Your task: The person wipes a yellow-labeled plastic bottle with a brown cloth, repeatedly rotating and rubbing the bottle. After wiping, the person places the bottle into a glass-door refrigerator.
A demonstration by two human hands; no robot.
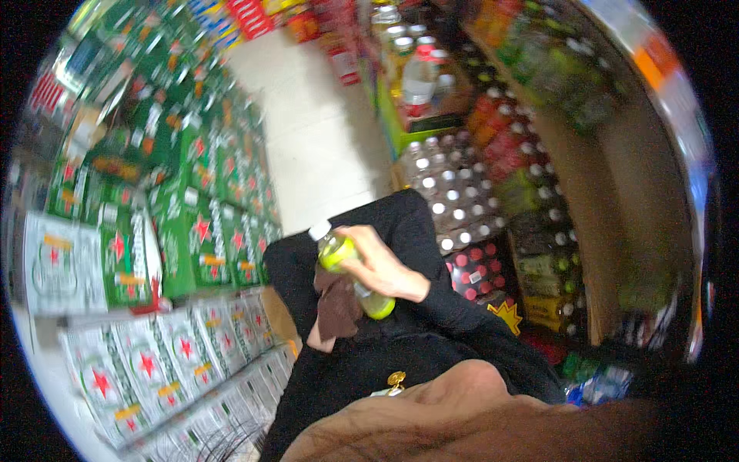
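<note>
A clear plastic bottle [336,252] of yellow-green drink with a white cap lies slantwise over my lap, its cap end pointing up and left. My right hand [381,266] is closed around its middle from the right. On the bottle's left side a dark brown cloth [337,308] hangs against it, gathered in my left hand [320,339]. Only the wrist and a little of that hand show; the cloth covers its fingers.
Stacked green beer cartons [202,231] and silver-white cartons [146,362] line the left. Along the right stand packs of dark bottles with white caps [448,189], red-capped bottles [475,271] and shelving [585,169]. A pale tiled aisle [308,131] runs ahead.
</note>
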